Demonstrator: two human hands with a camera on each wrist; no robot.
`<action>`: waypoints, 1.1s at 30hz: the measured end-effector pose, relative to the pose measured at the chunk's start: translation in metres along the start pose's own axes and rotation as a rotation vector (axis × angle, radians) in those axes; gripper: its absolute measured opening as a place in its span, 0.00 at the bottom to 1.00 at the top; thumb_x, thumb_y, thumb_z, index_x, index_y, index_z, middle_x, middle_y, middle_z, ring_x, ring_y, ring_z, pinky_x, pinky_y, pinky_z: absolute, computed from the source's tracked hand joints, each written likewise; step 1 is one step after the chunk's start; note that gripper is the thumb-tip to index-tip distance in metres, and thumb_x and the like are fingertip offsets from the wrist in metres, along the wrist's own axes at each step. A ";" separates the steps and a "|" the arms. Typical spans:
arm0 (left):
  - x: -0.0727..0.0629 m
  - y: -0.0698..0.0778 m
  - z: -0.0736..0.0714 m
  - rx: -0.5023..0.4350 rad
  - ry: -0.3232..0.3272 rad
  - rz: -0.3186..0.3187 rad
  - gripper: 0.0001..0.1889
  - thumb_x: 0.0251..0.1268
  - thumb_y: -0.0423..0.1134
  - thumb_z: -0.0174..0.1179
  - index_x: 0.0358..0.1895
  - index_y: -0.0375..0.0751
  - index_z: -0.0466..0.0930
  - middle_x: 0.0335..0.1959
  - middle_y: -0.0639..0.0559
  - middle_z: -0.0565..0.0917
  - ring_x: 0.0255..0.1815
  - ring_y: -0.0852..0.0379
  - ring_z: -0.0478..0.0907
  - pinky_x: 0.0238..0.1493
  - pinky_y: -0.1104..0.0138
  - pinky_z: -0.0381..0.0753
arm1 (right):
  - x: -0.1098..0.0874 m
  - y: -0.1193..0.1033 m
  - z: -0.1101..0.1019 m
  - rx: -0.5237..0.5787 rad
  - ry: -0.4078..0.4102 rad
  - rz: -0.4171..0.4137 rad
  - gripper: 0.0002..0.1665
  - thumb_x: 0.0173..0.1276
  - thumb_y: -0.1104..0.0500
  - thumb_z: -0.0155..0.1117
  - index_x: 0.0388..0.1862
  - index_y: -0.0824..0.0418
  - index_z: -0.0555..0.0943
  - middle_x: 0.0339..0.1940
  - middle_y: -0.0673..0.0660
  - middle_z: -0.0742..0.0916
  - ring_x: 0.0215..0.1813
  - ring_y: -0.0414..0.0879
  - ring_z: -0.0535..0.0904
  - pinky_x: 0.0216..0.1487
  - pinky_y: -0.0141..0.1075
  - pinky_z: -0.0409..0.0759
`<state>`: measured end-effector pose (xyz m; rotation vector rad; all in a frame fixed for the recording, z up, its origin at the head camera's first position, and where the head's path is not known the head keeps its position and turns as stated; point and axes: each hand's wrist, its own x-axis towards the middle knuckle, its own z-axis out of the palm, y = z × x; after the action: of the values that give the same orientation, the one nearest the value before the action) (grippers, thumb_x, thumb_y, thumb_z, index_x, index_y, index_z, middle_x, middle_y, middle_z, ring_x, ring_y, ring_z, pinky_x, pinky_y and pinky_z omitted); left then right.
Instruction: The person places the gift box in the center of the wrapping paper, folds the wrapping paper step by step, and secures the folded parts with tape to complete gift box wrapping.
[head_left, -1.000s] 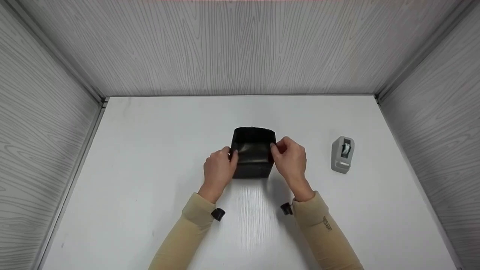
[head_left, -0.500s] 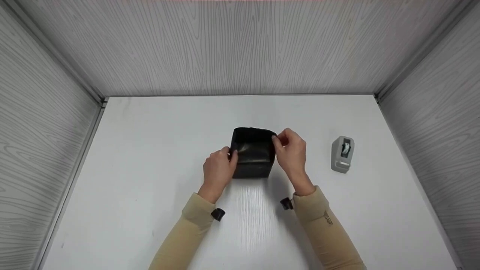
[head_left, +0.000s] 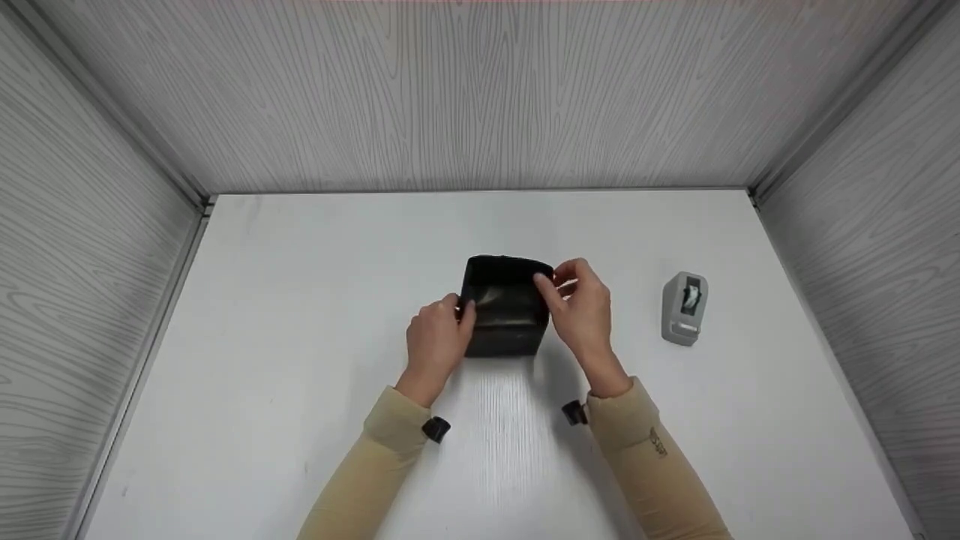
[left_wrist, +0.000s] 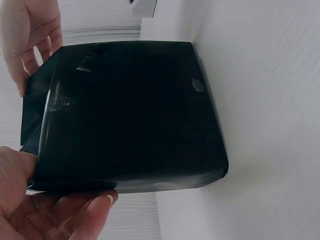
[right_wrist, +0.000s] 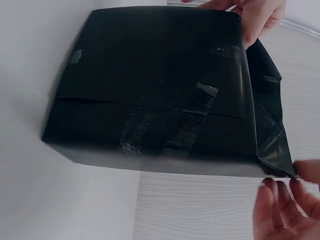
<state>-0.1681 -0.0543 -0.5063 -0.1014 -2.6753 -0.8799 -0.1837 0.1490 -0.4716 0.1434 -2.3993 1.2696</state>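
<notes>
A black paper bag [head_left: 504, 339] stands upright on the table at the centre of the head view, its mouth facing up toward the camera. My left hand [head_left: 437, 337] grips its left wall, thumb at the inner side and fingers outside. At the right corner of the rim, my right hand [head_left: 583, 309] pinches the paper edge between thumb and fingers. Strips of clear tape [right_wrist: 187, 122] cross a seam on the bag's side in the right wrist view. Folded paper flaps [right_wrist: 267, 107] show at the mouth. The left fingertips [left_wrist: 97, 212] lie along the bag's lower side in the left wrist view.
A grey tape dispenser [head_left: 684, 309] with a roll of clear tape sits on the white table [head_left: 300, 300], right of the bag. Grey wood-grain panels [head_left: 480, 97] enclose the table at the back and both sides.
My right hand has slid up along the bag's right edge to the rim corner, and its thumb has since shifted slightly inward. The left hand and bag stay in place.
</notes>
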 end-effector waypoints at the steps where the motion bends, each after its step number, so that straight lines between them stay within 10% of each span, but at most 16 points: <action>1: 0.000 0.000 0.000 -0.002 0.000 -0.001 0.15 0.70 0.44 0.58 0.32 0.35 0.83 0.27 0.44 0.86 0.25 0.46 0.83 0.24 0.54 0.80 | -0.002 0.001 0.000 0.001 -0.032 0.027 0.14 0.66 0.56 0.70 0.40 0.64 0.77 0.34 0.56 0.84 0.33 0.49 0.82 0.33 0.40 0.78; 8: -0.001 0.001 0.002 -0.035 0.011 -0.012 0.15 0.70 0.43 0.58 0.33 0.34 0.84 0.27 0.45 0.86 0.25 0.48 0.83 0.24 0.55 0.80 | -0.015 0.007 0.002 -0.062 -0.202 0.138 0.21 0.61 0.59 0.73 0.48 0.64 0.75 0.38 0.57 0.83 0.37 0.48 0.82 0.37 0.41 0.79; 33: -0.008 -0.007 0.004 -0.369 0.025 -0.139 0.12 0.63 0.43 0.66 0.42 0.38 0.86 0.31 0.51 0.87 0.30 0.59 0.83 0.36 0.60 0.80 | -0.027 0.015 -0.002 0.055 -0.132 0.132 0.12 0.61 0.65 0.71 0.42 0.65 0.79 0.39 0.57 0.85 0.39 0.50 0.85 0.38 0.41 0.82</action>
<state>-0.1633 -0.0572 -0.5158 0.0126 -2.4900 -1.4015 -0.1626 0.1565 -0.4928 0.0885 -2.5228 1.4267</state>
